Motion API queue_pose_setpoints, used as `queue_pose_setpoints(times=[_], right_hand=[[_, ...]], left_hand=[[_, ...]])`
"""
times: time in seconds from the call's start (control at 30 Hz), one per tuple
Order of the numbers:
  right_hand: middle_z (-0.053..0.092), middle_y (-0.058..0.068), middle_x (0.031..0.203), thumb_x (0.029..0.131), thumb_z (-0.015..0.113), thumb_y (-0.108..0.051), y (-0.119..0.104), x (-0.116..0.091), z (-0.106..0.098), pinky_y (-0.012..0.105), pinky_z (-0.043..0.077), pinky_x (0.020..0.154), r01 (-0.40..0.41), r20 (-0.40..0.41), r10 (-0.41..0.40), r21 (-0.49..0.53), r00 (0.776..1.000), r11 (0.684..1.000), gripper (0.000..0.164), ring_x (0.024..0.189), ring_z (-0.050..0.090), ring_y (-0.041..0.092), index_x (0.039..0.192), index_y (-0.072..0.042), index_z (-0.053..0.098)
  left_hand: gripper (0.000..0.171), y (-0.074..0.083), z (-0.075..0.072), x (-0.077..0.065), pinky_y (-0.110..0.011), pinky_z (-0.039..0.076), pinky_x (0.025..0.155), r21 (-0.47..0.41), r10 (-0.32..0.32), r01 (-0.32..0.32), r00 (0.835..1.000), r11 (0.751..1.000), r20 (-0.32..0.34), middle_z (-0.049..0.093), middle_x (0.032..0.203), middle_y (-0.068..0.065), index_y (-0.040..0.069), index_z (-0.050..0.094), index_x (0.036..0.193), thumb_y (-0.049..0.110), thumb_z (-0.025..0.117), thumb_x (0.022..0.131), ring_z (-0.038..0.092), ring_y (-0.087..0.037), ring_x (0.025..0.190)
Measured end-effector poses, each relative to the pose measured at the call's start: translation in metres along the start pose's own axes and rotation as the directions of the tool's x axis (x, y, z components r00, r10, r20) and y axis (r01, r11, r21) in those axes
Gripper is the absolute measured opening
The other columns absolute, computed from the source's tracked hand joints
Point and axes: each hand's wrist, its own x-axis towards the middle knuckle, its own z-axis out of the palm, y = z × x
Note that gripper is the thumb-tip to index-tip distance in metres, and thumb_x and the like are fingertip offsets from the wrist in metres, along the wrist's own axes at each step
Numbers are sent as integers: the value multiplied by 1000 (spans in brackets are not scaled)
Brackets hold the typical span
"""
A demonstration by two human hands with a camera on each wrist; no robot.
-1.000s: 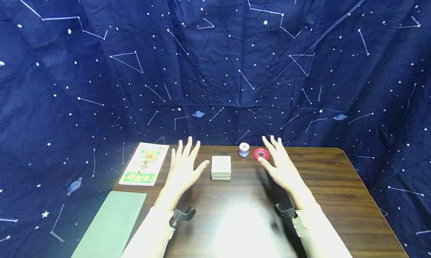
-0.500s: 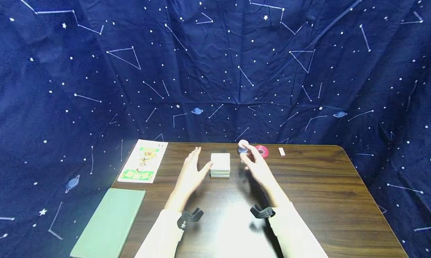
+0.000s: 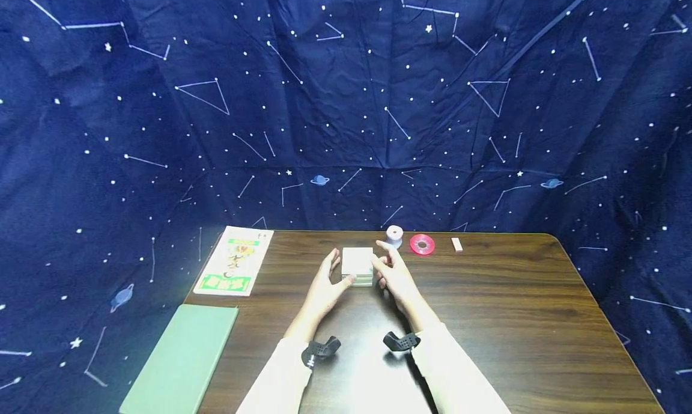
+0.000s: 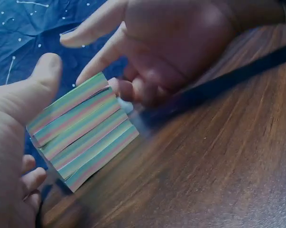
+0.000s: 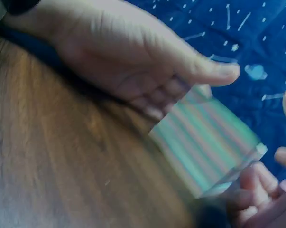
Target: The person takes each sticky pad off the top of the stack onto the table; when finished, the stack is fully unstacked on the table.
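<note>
A square stack of paper pads (image 3: 357, 261) sits on the table, white on top, with pastel striped edges (image 4: 86, 133) in the left wrist view. My left hand (image 3: 323, 292) is at its left side, thumb by the front left corner and fingers loosely bent alongside. At the right side is my right hand (image 3: 399, 282), its thumb raised near the top edge. In the right wrist view, its lower fingers (image 5: 154, 102) bend in close to the side of the striped stack (image 5: 209, 140). Neither hand is wrapped round the stack.
Behind stand a white spool (image 3: 394, 236), a red ring-shaped roll (image 3: 422, 244) and a small white block (image 3: 456, 244). On the left lie an illustrated booklet (image 3: 233, 261) and a green notebook (image 3: 181, 357). A blue star-patterned curtain (image 3: 346, 131) hangs beyond the wooden table (image 3: 513, 318).
Both hands have come inward and down from wide apart, fingers spread, to either side of the stack. The small white block has come into sight as the right hand moved left.
</note>
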Motion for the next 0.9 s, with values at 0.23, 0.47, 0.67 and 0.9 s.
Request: queue_pose_setpoints(times=[0.23,0.47,0.67,0.9], right_hand=[[59,8,99,106,72,-18,25,3,5,18,40,53,208,-2,-215,-248,977,946,61,64,44,4,161,-8,48],[50,5,92,101,79,-17,26,3,8,16,38,54,228,23,-231,-281,973,932,69,62,40,3,162,-9,48],[48,-3,82,99,80,-13,26,2,5,15,37,50,212,23,-213,-230,977,950,68,58,42,1,161,-11,50],[47,-2,78,97,83,-13,30,4,0,16,35,53,243,17,-245,-223,969,944,71,61,42,3,160,-10,52]], left_hand=[[95,-2,6,-6,-61,32,133,183,61,-63,998,981,16,43,172,-20,8,33,171,40,83,97,41,-43,160],[83,1,1,-8,-63,33,132,179,88,-87,996,980,6,45,170,-19,9,35,170,31,78,102,43,-44,159],[76,-2,3,-6,-64,32,133,164,90,-89,996,982,-1,46,170,-18,11,37,170,28,74,105,43,-43,159],[75,-6,7,-4,-64,32,132,172,80,-76,997,982,-13,49,168,-17,11,39,169,28,74,105,44,-42,159]])
